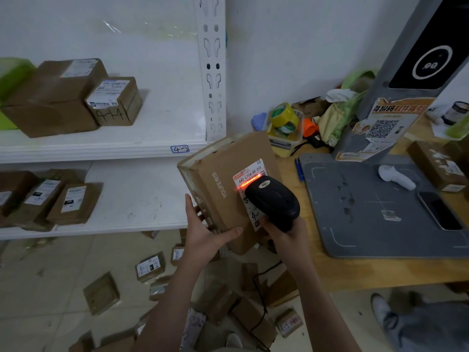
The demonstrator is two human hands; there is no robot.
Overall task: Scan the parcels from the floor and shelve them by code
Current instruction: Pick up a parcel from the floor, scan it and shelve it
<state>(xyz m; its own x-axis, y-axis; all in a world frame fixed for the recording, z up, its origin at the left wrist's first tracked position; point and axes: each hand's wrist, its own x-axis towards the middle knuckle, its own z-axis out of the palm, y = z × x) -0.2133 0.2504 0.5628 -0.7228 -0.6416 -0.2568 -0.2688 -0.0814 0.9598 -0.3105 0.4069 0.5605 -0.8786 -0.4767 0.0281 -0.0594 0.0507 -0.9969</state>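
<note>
My left hand (206, 231) grips the near end of a long brown cardboard parcel (220, 179), held tilted in front of the shelf. Its white label (250, 174) faces up, with "4-" handwritten near the bottom. My right hand (285, 233) holds a black barcode scanner (272, 200) just above the label. A red scan line glows across the barcode. The white shelf (152, 148) carries a tag reading "4-2" (179, 149). Several more parcels (149, 269) lie scattered on the tiled floor below.
Brown boxes (71, 97) sit on the upper shelf and flat parcels (73, 201) on the lower one. To the right, a wooden desk (380, 270) bears a grey scanning stand (375, 207), tape rolls (284, 118), a phone (440, 210) and clutter. A shoe (382, 311) shows at bottom right.
</note>
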